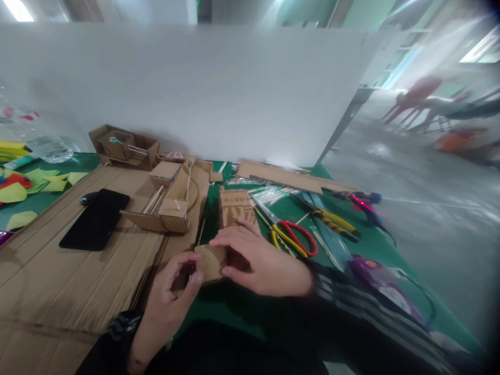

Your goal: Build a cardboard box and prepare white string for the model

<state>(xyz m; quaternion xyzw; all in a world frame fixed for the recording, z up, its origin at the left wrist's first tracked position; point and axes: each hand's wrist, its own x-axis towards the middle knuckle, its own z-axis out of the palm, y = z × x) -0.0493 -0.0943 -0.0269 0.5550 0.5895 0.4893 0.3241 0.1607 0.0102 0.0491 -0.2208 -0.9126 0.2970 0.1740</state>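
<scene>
The left hand (172, 299) pinches the left edge of a small brown card piece (212, 263) between thumb and fingertips. The right hand (255, 260) holds it too, with a finger bent over its far edge and the thumb at its right side. Two hands on it likely stop it from tipping or turning. The card piece is close to the near edge of the green table (250, 323), in front of the body, maybe because it is easy to see and reach there. Whether it rests on the table or is held just above, one cannot tell.

Just past the right hand lies a brown box (234, 200), partly hidden by the fingers. The scissors (297, 237) and pliers (338, 221) lie to the right, handles turned toward the table's right edge, perhaps to be handy for that arm. A purple tool (365, 271) sits nearer that edge, beside the sleeve.

On the left, a big card sheet (78, 281) covers much of the table. A card model (175, 208) and a phone (96, 219) rest on it, apart from the hands, which probably leaves room to work.
</scene>
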